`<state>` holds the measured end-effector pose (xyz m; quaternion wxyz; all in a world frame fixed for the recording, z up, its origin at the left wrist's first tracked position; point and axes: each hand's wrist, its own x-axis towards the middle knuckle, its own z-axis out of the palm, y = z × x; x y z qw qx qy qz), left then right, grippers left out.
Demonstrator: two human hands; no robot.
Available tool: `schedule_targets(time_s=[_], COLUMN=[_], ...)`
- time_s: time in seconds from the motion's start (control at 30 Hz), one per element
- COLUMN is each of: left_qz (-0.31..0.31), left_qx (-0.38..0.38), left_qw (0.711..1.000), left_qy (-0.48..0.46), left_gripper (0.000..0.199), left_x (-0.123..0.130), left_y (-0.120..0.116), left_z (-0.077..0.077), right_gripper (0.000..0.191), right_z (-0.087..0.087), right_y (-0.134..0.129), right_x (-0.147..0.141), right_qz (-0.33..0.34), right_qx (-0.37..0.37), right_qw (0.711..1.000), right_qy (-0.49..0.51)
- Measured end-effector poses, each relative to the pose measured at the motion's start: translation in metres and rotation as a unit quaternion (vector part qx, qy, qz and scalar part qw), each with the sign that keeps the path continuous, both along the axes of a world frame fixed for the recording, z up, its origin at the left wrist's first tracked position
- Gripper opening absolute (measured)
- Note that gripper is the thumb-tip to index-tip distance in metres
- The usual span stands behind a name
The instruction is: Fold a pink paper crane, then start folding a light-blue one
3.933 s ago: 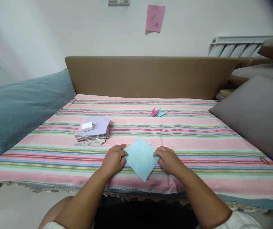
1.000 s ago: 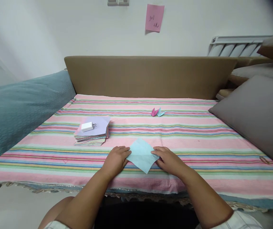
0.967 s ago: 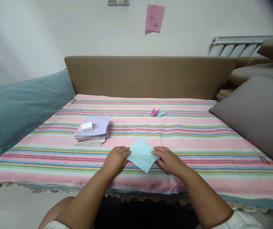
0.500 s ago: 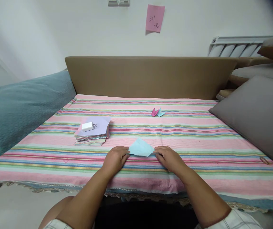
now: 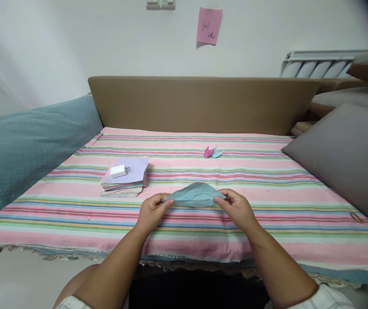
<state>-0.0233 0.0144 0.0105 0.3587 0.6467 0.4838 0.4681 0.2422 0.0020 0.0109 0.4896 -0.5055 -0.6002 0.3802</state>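
While the left hand [image 5: 152,213] pinches one end of the light-blue paper [image 5: 197,195], the right hand [image 5: 239,211] pinches the other, so the sheet now spans the gap between them. Each thumb lies over the near side with the fingers curled behind, both grips nearly closed, though only on thin paper. Half a second ago the hands were lower, palms down, and the sheet showed a pointed near flap; now that flap no longer shows, and the paper appears lifted and tipped, with a rounded upper edge and creases across its face. That suggests, as a judgement, that the folding is partway along and the paper is being handled in the air rather than pressed flat (whether its lower edge touches the striped cover [image 5: 184,240] I cannot tell).

Beyond the hands, a pink folded piece [image 5: 207,152] and a blue folded piece [image 5: 216,152] sit side by side, unmoved. To the left, a white charger [image 5: 117,171] rests on a stack of paper [image 5: 137,172], also unchanged.
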Motion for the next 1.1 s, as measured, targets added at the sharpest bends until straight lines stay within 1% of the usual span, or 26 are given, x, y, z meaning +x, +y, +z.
schedule_targets(time_s=[0.1, 0.2, 0.3, 0.4, 0.47, 0.57, 0.63, 0.77, 0.87, 1.03, 1.1], left_qz=[0.005, 0.001, 0.008, 0.021, 0.023, 0.023, 0.028, 0.036, 0.037, 0.036, 0.035], left_qx=[-0.046, -0.084, -0.108, -0.123, -0.121, -0.095, -0.079, -0.061, -0.041, -0.006, 0.0], left_qw=[0.996, 0.986, 0.976, 0.974, 0.982, 0.995, 0.996, 0.992, 0.986, 0.974, 0.969], left_qy=[-0.07, -0.146, -0.189, -0.19, -0.145, -0.026, 0.037, 0.108, 0.155, 0.225, 0.244], left_gripper=[0.024, 0.023, 0.025, 0.027, 0.027, 0.025, 0.025, 0.025, 0.026, 0.025, 0.025], left_x=[0.004, 0.008, 0.012, 0.014, 0.014, 0.013, 0.013, 0.013, 0.012, 0.012, 0.012], left_y=[-0.002, -0.002, -0.002, -0.001, -0.001, 0.001, 0.002, 0.005, 0.007, 0.009, 0.01], left_z=[0.002, 0.001, -0.001, -0.003, -0.005, -0.008, -0.01, -0.015, -0.017, -0.017, -0.017], right_gripper=[0.03, 0.035, 0.039, 0.042, 0.042, 0.04, 0.037, 0.033, 0.032, 0.035, 0.035], right_z=[-0.002, -0.004, -0.005, -0.007, -0.009, -0.011, -0.014, -0.02, -0.024, -0.026, -0.025], right_y=[0.002, 0.004, 0.006, 0.007, 0.008, 0.009, 0.01, 0.012, 0.012, 0.012, 0.011], right_x=[-0.003, -0.005, -0.006, -0.007, -0.007, -0.007, -0.007, -0.004, -0.003, -0.003, -0.005], right_qz=[-0.001, -0.008, -0.009, -0.012, -0.014, -0.017, -0.023, -0.047, -0.056, -0.07, -0.075], right_qx=[-0.009, -0.018, -0.035, -0.058, -0.071, -0.082, -0.082, -0.061, -0.054, -0.067, -0.045], right_qw=[0.996, 0.989, 0.985, 0.987, 0.989, 0.993, 0.996, 0.994, 0.985, 0.962, 0.949], right_qy=[0.093, 0.149, 0.169, 0.148, 0.126, 0.08, 0.036, -0.076, -0.157, -0.254, -0.304])
